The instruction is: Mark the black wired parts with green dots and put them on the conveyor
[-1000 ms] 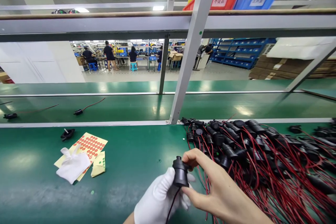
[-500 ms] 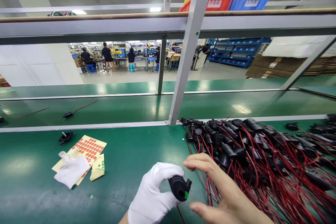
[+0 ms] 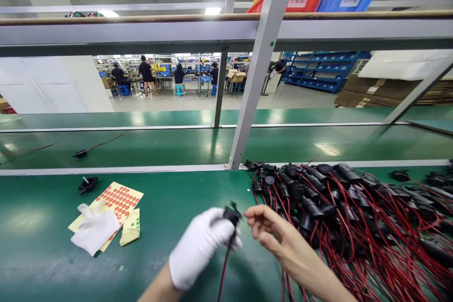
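Observation:
My left hand (image 3: 200, 245), in a white glove, grips a black cylindrical part (image 3: 231, 215) whose red and black wire (image 3: 223, 269) hangs down toward me. My bare right hand (image 3: 279, 240) hovers just right of the part, fingers curled and apart, holding nothing. Both hands are above the green bench top (image 3: 170, 198), next to a large heap of the same black parts with red wires (image 3: 354, 217) on the right.
A sheet of red dot stickers (image 3: 120, 198), a small sheet of green dots (image 3: 131, 227) and a white glove (image 3: 94, 229) lie at the left. A black piece (image 3: 87, 184) sits by them. One wired part (image 3: 80, 153) lies on the conveyor belt. A grey post (image 3: 249, 89) rises mid-bench. Workers sit far behind.
My right hand has let go of the black part and drawn slightly away. My left hand has turned the part and lifted it forward. The wired part on the belt has drifted left.

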A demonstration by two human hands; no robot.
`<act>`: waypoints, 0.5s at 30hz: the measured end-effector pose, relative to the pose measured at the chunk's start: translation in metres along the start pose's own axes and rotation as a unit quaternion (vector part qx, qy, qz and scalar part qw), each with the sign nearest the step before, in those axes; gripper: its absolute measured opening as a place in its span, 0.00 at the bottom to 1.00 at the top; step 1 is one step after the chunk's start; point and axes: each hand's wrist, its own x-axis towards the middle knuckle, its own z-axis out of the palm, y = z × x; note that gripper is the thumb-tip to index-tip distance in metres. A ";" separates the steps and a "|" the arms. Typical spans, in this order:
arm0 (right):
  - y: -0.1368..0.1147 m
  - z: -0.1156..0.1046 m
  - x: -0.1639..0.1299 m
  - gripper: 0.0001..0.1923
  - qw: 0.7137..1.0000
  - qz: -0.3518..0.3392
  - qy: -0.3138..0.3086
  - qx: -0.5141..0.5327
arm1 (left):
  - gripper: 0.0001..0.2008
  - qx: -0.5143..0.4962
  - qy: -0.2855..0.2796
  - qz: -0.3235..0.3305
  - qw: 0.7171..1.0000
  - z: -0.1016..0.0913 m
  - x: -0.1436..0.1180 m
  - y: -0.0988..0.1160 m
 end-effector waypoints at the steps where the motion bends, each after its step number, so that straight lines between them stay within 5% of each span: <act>1: 0.006 -0.009 0.006 0.25 0.998 0.011 0.011 -0.054 | 0.10 -0.051 -0.006 -0.001 0.999 -0.013 0.019 0.012; 3: 0.020 -0.031 0.020 0.22 0.983 0.034 0.038 -0.177 | 0.15 -0.119 0.056 0.047 0.990 -0.044 0.066 0.040; 5: 0.035 -0.055 0.036 0.19 0.964 0.050 0.060 -0.253 | 0.33 -0.173 0.126 0.097 0.972 -0.077 0.114 0.069; 6: 0.044 -0.064 0.044 0.16 0.955 0.060 0.072 -0.282 | 0.18 -0.195 0.165 0.104 0.961 -0.092 0.137 0.080; 8: 0.059 -0.077 0.061 0.11 0.933 0.082 0.091 -0.339 | 0.13 -0.223 0.225 0.109 0.942 -0.116 0.172 0.096; 15: 0.099 -0.056 0.139 0.13 0.872 0.141 0.073 -0.463 | 0.16 -0.262 0.289 0.086 0.917 -0.147 0.219 0.077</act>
